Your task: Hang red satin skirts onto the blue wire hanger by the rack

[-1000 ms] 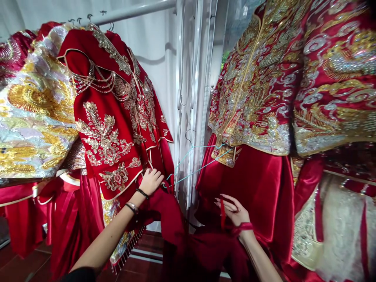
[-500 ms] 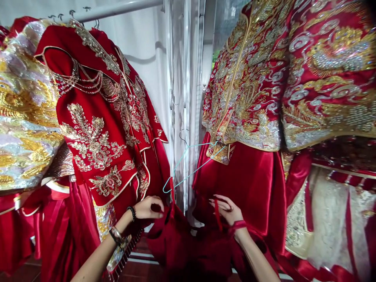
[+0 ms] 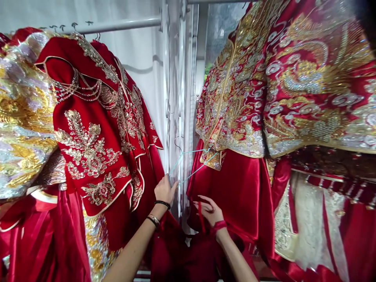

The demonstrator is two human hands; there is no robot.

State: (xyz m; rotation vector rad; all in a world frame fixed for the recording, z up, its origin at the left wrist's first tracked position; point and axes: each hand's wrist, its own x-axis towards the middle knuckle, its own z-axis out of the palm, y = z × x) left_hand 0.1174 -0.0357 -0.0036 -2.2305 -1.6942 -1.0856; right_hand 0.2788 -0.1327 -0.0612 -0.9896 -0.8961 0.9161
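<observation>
A light-blue wire clothes hanger (image 3: 195, 151) is tilted in front of the white poles. My left hand (image 3: 165, 192) is closed round its lower left corner, wearing black beads and bracelets at the wrist. Below hangs a dark red garment (image 3: 188, 258), much of it in shadow. My right hand (image 3: 210, 211) has a thin red strap (image 3: 201, 216) hooked over its bent fingers, apart from the hanger. Another red band (image 3: 219, 225) loops round that wrist. The strap on the hanger's left end is hidden behind my left hand.
On the left, a red jacket with silver embroidery (image 3: 96, 145) hangs from a rail (image 3: 126, 25) beside a gold sequinned garment (image 3: 26, 117). Embroidered red jackets (image 3: 232, 102) and a red satin skirt (image 3: 229, 192) hang close on the right. White upright poles (image 3: 173, 98) stand between.
My left hand has moved up and right, from beside the strap onto the hanger's left corner. My right hand keeps the strap over its fingers. The view has shifted slightly.
</observation>
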